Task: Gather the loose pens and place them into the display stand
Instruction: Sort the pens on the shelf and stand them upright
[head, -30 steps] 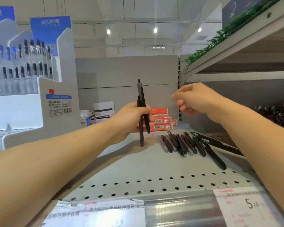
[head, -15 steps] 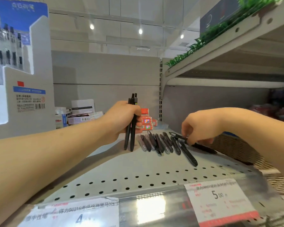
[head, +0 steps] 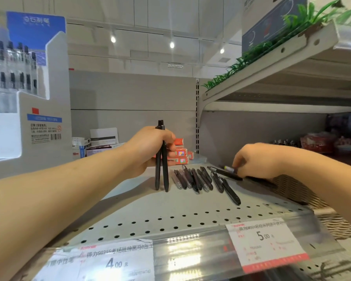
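Head view. Compared with half a second earlier, the right hand [head: 255,161] sits in much the same spot at the far end of the row of loose pens [head: 195,178], fingertips down on one black pen [head: 225,172]; whether it pinches that pen or only touches it cannot be told. The left hand [head: 150,148] remains clenched around two black pens [head: 162,159], held upright with their tips resting on the perforated shelf [head: 170,216], as before.

The loose pens lie flat on the shelf just right of the held pair, side by side, one longer pen [head: 230,191] angled toward the shelf edge. The display stand [head: 43,126] stands well left of the row, at the shelf's left end, already holding pens.
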The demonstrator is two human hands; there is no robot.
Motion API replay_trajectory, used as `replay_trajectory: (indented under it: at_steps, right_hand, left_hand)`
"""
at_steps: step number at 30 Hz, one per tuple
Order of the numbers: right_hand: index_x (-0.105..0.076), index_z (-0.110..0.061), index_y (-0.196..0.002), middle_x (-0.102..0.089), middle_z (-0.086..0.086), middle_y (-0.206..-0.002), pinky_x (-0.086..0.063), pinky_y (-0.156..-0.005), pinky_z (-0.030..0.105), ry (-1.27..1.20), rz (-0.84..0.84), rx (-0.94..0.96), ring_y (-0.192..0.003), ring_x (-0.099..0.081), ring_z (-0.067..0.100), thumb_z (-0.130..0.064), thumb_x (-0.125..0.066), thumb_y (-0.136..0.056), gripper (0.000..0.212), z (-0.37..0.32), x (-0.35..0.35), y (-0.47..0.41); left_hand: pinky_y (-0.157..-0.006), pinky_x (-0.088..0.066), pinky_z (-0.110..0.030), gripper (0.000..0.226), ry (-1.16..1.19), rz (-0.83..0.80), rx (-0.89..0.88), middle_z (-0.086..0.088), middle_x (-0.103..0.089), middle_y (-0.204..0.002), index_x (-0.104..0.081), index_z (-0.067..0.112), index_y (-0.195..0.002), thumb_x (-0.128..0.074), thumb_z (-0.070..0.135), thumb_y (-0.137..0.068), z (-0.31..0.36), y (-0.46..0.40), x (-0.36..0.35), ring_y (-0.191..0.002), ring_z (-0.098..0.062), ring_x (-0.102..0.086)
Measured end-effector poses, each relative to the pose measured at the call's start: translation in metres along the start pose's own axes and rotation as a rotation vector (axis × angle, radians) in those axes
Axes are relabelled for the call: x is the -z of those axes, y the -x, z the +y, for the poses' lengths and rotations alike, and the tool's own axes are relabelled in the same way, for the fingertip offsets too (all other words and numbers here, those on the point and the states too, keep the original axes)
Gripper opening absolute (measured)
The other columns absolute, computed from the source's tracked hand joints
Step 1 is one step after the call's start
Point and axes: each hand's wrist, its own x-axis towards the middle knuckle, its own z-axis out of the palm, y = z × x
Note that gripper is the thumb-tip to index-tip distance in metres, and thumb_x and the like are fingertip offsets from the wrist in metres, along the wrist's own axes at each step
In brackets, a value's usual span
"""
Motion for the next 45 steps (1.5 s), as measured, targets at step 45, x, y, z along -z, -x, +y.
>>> replay_trajectory:
  at_steps: [45]
  right_hand:
    - [-0.068, -0.007, -0.095, -0.067, 0.015, -0.097, -0.049, -0.069, 0.03, 0.0, 0.01, -0.147, -0.083, -0.06, 0.031, -0.014, -0.055, -0.095, 0.015, -0.022, -0.032, -0.065]
  left_hand:
    - [-0.067, -0.061, -0.028, 0.009, -0.164, -0.065, -0.12, 0.003, -0.067, -0.065, -0.061, 0.016, -0.089, -0.056, 0.014, -0.096, -0.005, -0.004, -0.003, -0.064, -0.014, -0.069]
